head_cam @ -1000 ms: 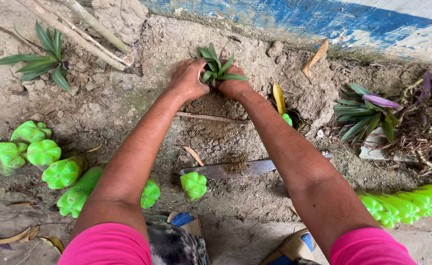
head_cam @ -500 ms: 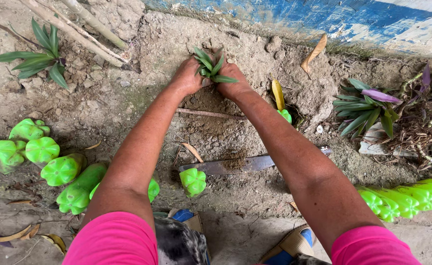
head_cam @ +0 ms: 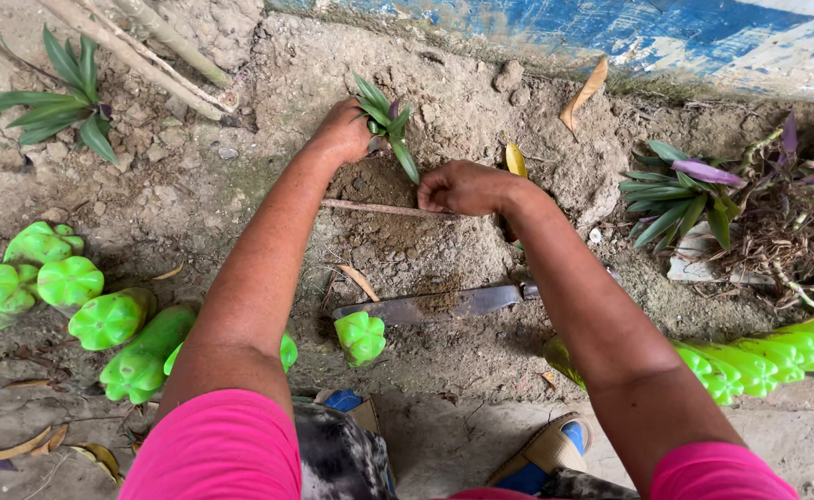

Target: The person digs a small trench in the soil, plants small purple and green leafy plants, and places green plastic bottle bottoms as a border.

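Spiky green seedling (head_cam: pixel 386 122) upright in crumbly soil (head_cam: pixel 444 250), left hand (head_cam: pixel 344 130) cupped round its base, right hand (head_cam: pixel 462 188) fisted, empty.

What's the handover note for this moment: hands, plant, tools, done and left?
Left hand: fingers closed on the small green plant, holding it upright in the soil mound.
Right hand: fisted on the loose soil just right of the plant's base, holding nothing visible.
Long blade, soil on it, lies flat nearer the person. A thin stick lies between the hands.
Done: plant stands in the soil.
Left: plant not yet released; soil around its base looks loose, probably needs firming.
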